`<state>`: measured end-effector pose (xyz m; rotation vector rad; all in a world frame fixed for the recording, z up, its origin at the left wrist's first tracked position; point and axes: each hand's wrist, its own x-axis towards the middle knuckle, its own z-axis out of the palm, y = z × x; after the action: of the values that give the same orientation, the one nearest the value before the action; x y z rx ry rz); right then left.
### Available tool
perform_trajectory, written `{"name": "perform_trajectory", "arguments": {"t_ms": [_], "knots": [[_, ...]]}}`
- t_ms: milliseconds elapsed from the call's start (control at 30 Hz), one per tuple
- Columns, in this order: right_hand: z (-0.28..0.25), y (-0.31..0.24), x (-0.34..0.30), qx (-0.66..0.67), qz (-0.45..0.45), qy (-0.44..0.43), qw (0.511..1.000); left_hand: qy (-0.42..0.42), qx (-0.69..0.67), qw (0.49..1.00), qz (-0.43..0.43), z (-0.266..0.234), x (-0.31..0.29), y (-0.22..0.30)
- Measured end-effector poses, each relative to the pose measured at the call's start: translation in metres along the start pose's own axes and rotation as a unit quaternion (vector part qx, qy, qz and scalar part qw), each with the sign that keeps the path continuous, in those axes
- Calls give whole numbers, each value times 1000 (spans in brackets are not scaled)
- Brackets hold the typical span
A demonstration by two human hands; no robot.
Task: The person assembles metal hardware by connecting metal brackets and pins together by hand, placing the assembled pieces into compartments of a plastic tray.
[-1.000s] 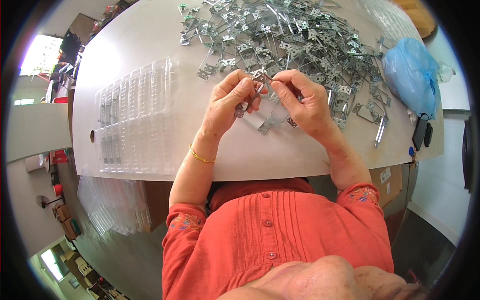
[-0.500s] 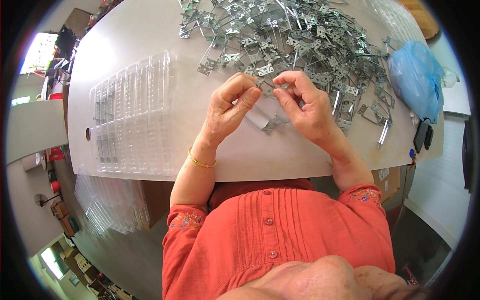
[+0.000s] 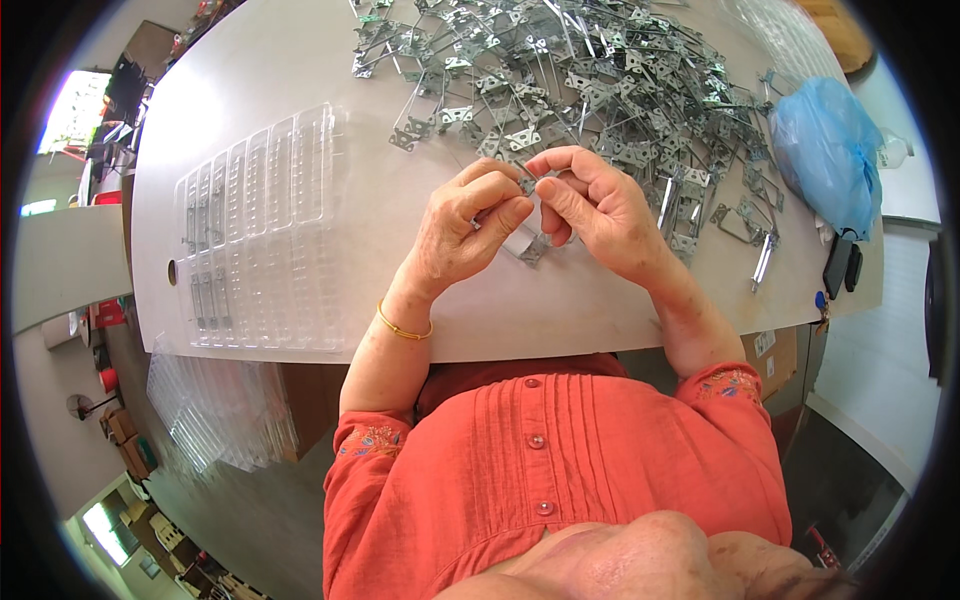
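Observation:
My left hand and my right hand meet above the near middle of the table. Both are closed, thumbs against curled fingers, pinching a thin metal part that the fingers mostly hide. Below them lies a shiny grey piece, partly covered by my hands; its kind is unclear. Just beyond spreads a large tangled heap of metal brackets with punched plates and thin rods. To the left rests a clear plastic blister tray, with several metal pieces in its left compartments.
At the right sit a blue plastic bag, a black object and a few loose brackets. More clear trays are stacked below the table's front left edge. A cardboard box stands under the right side.
My right hand has moved left, so the fingertips of both hands are closer together. Both hands have dropped slightly. The grey piece beneath is now more covered.

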<state>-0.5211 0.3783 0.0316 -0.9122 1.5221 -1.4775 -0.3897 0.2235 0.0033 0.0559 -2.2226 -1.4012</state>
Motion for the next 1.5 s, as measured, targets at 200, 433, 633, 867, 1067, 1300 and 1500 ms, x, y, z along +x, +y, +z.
{"name": "perform_trajectory", "arguments": {"t_ms": [200, 433, 633, 867, 1067, 1300, 1500], "knots": [[-2, 5, 1, -61, -48, 43, 996, -5, 34, 999, 31, 2, 0, 4], [-3, 4, -1, -145, -141, 106, 974, -71, 31, 995, 66, 6, -1, 10], [-6, -12, -3, 21, -49, 109, 993, -8, -188, 980, -70, -1, -8, 3], [0, 3, -2, -72, -46, 61, 994, 71, -361, 921, -128, -4, -6, -2], [-2, 2, -1, -120, -37, 42, 991, 58, -334, 933, -120, -3, -10, -5], [0, 2, -2, -141, -55, 69, 986, 43, -227, 970, -76, -6, -8, -2], [-1, 4, 0, -143, -59, 67, 986, 5, -97, 995, -30, -5, -4, 3]]}}
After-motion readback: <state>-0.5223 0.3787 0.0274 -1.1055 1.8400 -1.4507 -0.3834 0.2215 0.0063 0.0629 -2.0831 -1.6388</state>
